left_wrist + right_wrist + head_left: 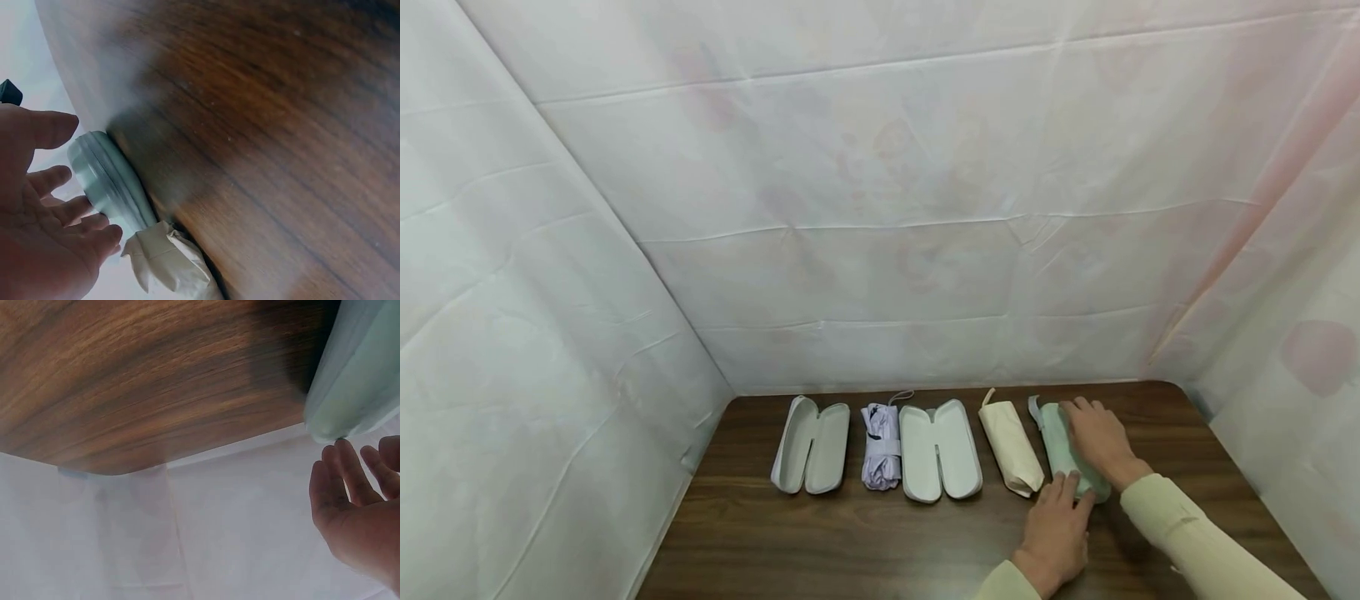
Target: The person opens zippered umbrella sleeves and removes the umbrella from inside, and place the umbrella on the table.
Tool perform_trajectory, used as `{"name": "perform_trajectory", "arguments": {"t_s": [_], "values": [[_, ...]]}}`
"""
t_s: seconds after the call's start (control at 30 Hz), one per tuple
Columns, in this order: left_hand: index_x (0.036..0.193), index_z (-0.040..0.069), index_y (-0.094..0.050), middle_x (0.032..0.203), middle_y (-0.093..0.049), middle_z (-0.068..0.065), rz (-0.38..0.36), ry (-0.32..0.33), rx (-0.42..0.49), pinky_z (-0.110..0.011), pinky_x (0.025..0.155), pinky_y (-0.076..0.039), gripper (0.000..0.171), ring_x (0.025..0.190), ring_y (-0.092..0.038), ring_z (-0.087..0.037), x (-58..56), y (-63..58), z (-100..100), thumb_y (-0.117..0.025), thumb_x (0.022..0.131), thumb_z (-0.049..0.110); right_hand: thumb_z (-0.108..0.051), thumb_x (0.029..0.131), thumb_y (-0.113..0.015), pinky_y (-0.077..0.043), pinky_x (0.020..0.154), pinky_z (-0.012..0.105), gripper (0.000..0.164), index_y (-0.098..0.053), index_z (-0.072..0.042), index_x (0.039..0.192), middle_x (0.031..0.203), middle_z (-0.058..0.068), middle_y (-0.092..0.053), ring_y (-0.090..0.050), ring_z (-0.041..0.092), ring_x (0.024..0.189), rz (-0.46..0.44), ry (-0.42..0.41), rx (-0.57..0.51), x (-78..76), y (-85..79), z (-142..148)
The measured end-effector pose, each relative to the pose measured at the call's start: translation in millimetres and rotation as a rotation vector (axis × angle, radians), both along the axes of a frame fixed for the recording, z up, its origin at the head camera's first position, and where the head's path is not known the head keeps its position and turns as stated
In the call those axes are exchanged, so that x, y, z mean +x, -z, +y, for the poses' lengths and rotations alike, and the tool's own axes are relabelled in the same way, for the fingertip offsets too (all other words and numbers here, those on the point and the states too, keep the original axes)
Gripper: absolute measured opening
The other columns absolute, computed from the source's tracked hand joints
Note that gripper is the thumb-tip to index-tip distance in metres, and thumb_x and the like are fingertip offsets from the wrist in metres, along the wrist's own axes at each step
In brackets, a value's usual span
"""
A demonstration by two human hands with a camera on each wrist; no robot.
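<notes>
A pale green zippered case (1056, 439) lies at the right end of the row on the table. My left hand (1054, 532) is at its near end, fingers fairly straight and touching it. The left wrist view shows the zip running along the case's side, beside those fingers. Over the far end is my right hand (1101, 435). In the right wrist view its fingertips (344, 447) meet the end of the green case, loosely extended. A cream pouch (1011, 446) with a loop lies just left of the green case.
Further left on the brown table (880, 542) lie an open white glasses case (958, 450), a folded lilac umbrella (882, 467) and another open glasses case (829, 454). White patterned sheeting (880, 275) walls the back and sides.
</notes>
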State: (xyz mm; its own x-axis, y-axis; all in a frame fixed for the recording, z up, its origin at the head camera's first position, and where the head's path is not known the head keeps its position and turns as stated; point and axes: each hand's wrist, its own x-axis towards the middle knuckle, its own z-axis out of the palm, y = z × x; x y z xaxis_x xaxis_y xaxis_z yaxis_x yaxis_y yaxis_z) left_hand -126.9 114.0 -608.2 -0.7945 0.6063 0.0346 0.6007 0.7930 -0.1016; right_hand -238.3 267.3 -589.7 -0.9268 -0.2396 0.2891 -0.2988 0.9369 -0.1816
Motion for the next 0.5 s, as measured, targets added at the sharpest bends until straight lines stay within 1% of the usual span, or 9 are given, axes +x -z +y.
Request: {"name": "perform_trajectory", "arguments": {"t_s": [0.1, 0.2, 0.33, 0.5], "values": [[0.158, 0.039, -0.045, 0.167, -0.034, 0.010, -0.009, -0.007, -0.013, -0.020, 0.119, -0.033, 0.061, 0.153, -0.036, -0.008, 1.8, -2.0, 0, -0.065, 0.102, 0.048, 0.005, 0.092, -0.073, -0.054, 0.085, 0.062, 0.038, -0.066, 0.009, 0.129, 0.118, 0.028, -0.065, -0.062, 0.049, 0.104, 0.003, -0.016, 0.023, -2.8, -0.5, 2], [0.158, 0.039, -0.045, 0.165, -0.037, 0.010, -0.002, -0.009, -0.013, -0.021, 0.119, -0.034, 0.061, 0.151, -0.039, -0.008, 2.7, -3.4, 0, -0.066, 0.101, 0.049, 0.008, 0.092, -0.070, -0.054, 0.086, 0.062, 0.036, -0.066, 0.008, 0.128, 0.118, 0.028, -0.065, -0.062, 0.049, 0.104, 0.014, -0.039, 0.040, -5.1, -2.3, 3], [0.155, 0.037, -0.048, 0.157, -0.045, 0.011, 0.054, -0.002, -0.012, -0.022, 0.118, -0.036, 0.059, 0.145, -0.046, -0.008, 3.7, -3.5, -1, -0.067, 0.100, 0.048, 0.010, 0.093, -0.066, -0.053, 0.089, 0.062, 0.036, -0.067, 0.007, 0.130, 0.122, 0.028, -0.065, -0.062, 0.049, 0.109, 0.010, -0.070, 0.058, -7.3, -6.3, 3], [0.152, 0.039, -0.051, 0.141, -0.051, 0.013, 0.113, 0.009, -0.032, -0.023, 0.117, -0.036, 0.058, 0.138, -0.048, -0.009, 4.9, -0.7, -2, -0.069, 0.098, 0.049, 0.008, 0.097, -0.064, -0.052, 0.092, 0.064, 0.035, -0.068, 0.004, 0.131, 0.126, 0.027, -0.065, -0.062, 0.050, 0.113, -0.017, -0.106, 0.091, -11.9, -6.7, 5]]}}
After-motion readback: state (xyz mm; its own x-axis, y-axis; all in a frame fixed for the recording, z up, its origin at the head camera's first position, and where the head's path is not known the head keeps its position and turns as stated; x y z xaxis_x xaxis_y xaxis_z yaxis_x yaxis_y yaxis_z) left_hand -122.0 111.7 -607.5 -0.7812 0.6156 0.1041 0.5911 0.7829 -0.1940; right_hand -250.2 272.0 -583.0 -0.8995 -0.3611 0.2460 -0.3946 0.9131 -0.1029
